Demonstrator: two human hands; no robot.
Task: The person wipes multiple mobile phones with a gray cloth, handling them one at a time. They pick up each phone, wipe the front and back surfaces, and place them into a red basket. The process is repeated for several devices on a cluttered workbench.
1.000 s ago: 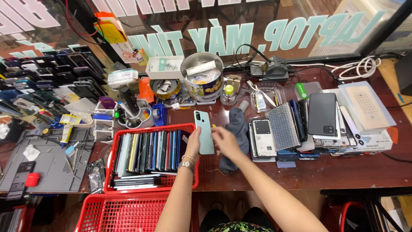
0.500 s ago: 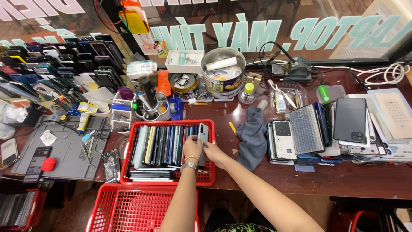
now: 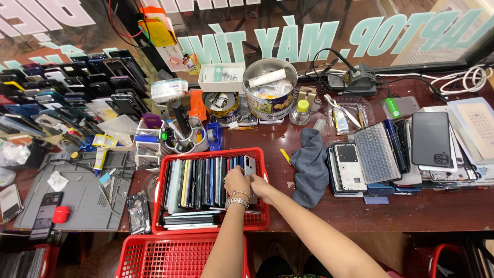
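Observation:
A red plastic basket (image 3: 260,170) on the dark wooden desk holds a row of several phones standing on edge. Both my hands are at its right end. My left hand (image 3: 235,181), with a bracelet at the wrist, and my right hand (image 3: 260,186) grip a silver-grey phone (image 3: 250,166) that stands upright at the right end of the row. The phone's lower part is hidden behind my fingers. A few more phones lie flat at the basket's front.
A grey cloth (image 3: 311,166) lies right of the basket. Stacks of phones and phone backs (image 3: 391,154) fill the right side. A round tin (image 3: 270,88) and a tool cup (image 3: 182,136) stand behind. A grey work mat (image 3: 77,193) lies left. Another red basket (image 3: 170,257) sits below.
The phone, held up over the desk a second ago, has come down into the right end of the basket's row. Both hands moved with it. The camera has shifted left.

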